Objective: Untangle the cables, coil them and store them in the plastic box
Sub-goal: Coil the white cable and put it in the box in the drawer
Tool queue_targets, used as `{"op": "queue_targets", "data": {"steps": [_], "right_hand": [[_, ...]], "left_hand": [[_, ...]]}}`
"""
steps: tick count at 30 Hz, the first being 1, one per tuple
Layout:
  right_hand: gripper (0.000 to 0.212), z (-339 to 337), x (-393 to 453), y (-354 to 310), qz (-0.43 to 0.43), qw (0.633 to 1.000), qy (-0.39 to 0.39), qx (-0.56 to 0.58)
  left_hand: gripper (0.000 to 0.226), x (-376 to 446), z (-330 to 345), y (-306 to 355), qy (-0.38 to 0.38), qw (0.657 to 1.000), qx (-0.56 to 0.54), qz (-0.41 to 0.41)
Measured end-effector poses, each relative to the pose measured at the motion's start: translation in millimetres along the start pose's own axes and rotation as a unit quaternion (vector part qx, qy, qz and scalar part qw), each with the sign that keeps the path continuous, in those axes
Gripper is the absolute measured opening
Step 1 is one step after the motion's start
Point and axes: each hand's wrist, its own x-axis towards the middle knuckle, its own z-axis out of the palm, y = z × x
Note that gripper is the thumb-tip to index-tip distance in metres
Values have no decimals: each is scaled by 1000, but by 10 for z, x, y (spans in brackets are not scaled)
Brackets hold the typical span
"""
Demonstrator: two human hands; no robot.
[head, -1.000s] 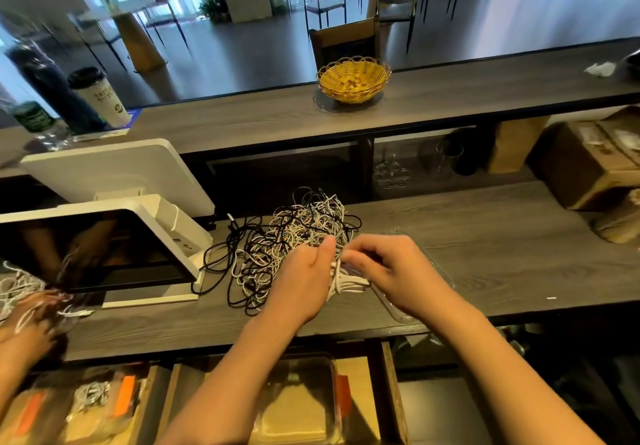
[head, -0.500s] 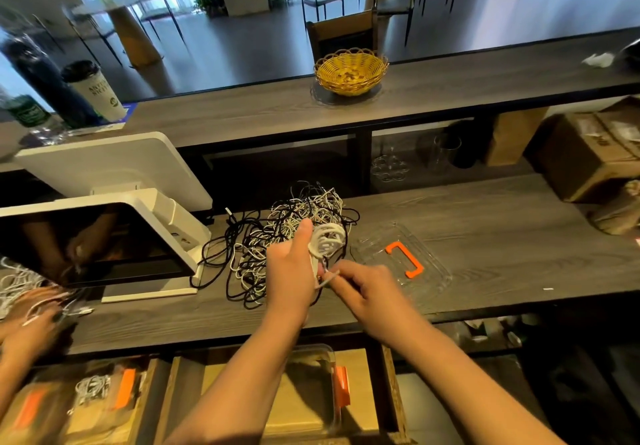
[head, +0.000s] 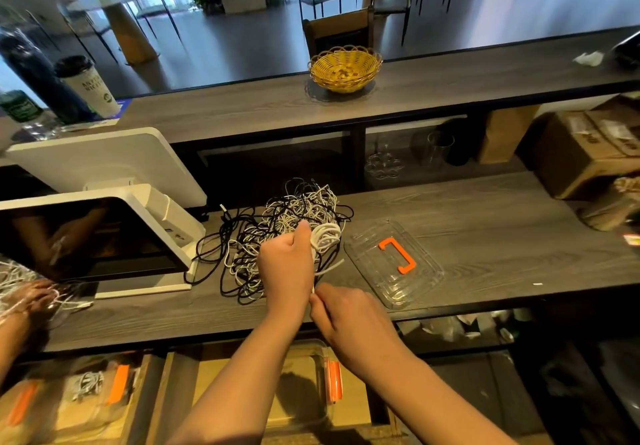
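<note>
Left hand: the left hand [head: 285, 264] holds a small white coil [head: 325, 235] upright above the tabletop [head: 485, 209], fingers curled round it.
Right hand: the right hand [head: 346, 313] pinches the loose white tail just below the coil, seemingly finishing the wrap.
Progress: early, I judge; one cable is nearly coiled, none looks stored from here.
Left to do: the tangled pile [head: 277, 233] of black and white cables lies behind the left hand, mostly unsorted.
Box: a clear plastic box [head: 301, 379] sits on the shelf below, apparently empty; its lid [head: 394, 264] with an orange handle lies just right of the pile.
Around: a white monitor [head: 104, 237] stands left, cables trailing against its base; a yellow basket [head: 344, 69] sits on the upper ledge.
In the way: black loops touching the coil may snag.
</note>
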Motion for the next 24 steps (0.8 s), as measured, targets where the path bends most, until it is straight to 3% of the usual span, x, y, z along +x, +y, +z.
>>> {"op": "queue_targets", "data": {"steps": [2, 8, 10, 12, 15, 17, 20, 22, 24], "right_hand": [[50, -36, -19, -14, 3, 1000, 8, -26], [32, -49, -51, -45, -27, 995, 101, 7], [22, -65, -52, -57, -14, 985, 148, 84], [11, -93, -36, -55, 34, 962, 143, 229], [13, -188, -1, -71, 80, 885, 109, 445], [20, -213, 22, -55, 76, 858, 95, 499], [23, -189, 33, -8, 23, 905, 93, 414], [22, -181, 66, 56, -72, 953, 125, 267], [27, -192, 154, 115, -157, 969, 143, 126]], "left_hand": [[61, -5, 23, -17, 0, 1000, 3, 5], [60, 49, 21, -73, 3, 998, 50, 30], [59, 52, 14, -108, -6, 997, 70, 43], [57, 42, 17, -145, -18, 996, 82, 43], [56, 35, 8, -177, -36, 995, 84, 28], [57, 47, -17, -171, -47, 996, 80, 17], [58, 75, -49, -134, -65, 994, 85, 20], [57, 88, -58, -138, -94, 992, 84, 19], [56, 86, -69, -152, -144, 985, 96, 17]]}}
